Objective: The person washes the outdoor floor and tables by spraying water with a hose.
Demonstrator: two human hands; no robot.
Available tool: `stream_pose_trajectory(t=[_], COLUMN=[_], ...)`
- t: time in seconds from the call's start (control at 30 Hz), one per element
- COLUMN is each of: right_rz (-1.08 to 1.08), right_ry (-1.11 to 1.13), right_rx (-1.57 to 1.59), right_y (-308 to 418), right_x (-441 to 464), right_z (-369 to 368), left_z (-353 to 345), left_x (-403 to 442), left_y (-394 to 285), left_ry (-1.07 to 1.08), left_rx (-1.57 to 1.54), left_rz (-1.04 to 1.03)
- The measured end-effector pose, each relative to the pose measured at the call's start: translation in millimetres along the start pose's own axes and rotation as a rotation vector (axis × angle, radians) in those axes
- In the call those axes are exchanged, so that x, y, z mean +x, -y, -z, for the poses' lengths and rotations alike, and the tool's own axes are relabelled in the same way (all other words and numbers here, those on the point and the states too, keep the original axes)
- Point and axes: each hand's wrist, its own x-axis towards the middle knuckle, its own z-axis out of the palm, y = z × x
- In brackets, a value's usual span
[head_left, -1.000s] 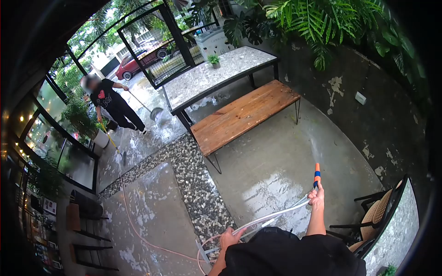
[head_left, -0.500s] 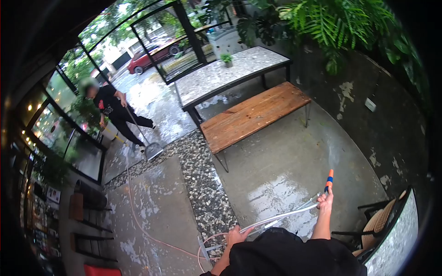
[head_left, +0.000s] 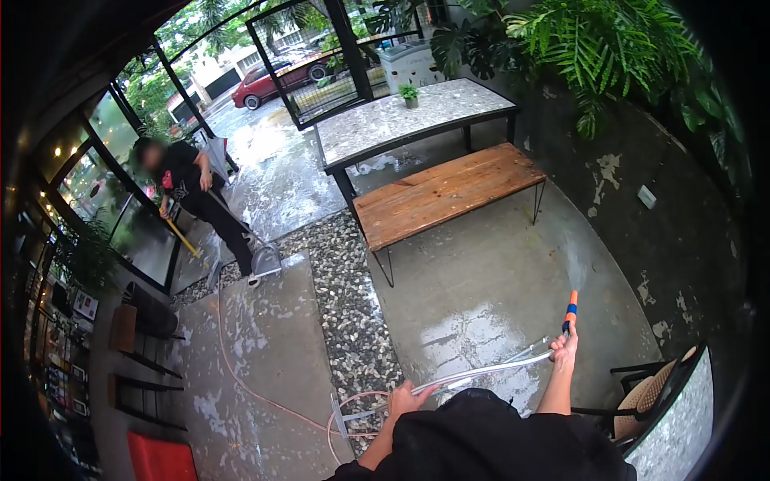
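My right hand (head_left: 564, 343) is closed around an orange and blue hose nozzle (head_left: 571, 313), and a fine spray of water leaves its tip toward the wet concrete floor. From there a pale hose (head_left: 481, 372) runs back to my left hand (head_left: 407, 398), whose fingers are wrapped round it. A floor squeegee (head_left: 338, 415) lies along the hose, its pole passing by my left hand. Whether that hand grips the pole too, I cannot tell. Behind my left hand the hose loops down and trails over the floor.
A wooden bench (head_left: 449, 196) stands ahead beside a speckled table (head_left: 409, 120) with a potted plant (head_left: 409, 96). At the left, a person (head_left: 196, 180) holds a long-handled dustpan (head_left: 266, 258) and a yellow-handled tool (head_left: 183, 238). A pebble strip (head_left: 353, 321) crosses the floor. Chairs (head_left: 654, 389) stand right.
The other person has stepped nearer, onto the pebble strip, with the dustpan. My view has shifted slightly; both my hands keep their hold, and the nozzle still sprays.
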Motion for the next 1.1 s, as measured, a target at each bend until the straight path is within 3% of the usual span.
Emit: stream_pose_trajectory(t=[0.17, 0.43, 0.77, 0.9, 0.97, 1.1], right_rz=[-0.020, 0.035, 0.036, -0.035, -0.033, 0.039], right_ry=[0.003, 0.032, 0.069, 0.018, -0.045, -0.038], right_rx=[-0.044, -0.177, -0.106, -0.089, -0.107, -0.198], right_y=[4.5, 25.9, 49.2, 85.4, 112.0, 168.8], right_x=[-27.2, -75.7, -49.9, -11.8, 2.2, 30.7], right_z=[13.4, 46.0, 33.7, 33.2, 31.2, 48.4], left_z=[-3.1, -9.2, -31.1, -58.0, -67.3, -105.3], left_x=[-29.9, -88.2, -95.0, -79.2, -67.7, -58.2], left_y=[13.6, 9.6, -15.4, -51.6, -85.8, -145.0], left_ry=[-0.062, 0.065, -0.029, -0.058, 0.093, 0.148], left_rx=[0.010, -0.023, -0.022, 0.004, 0.034, 0.109], left_rz=[-0.046, 0.046, 0.123, 0.105, 0.145, 0.078])
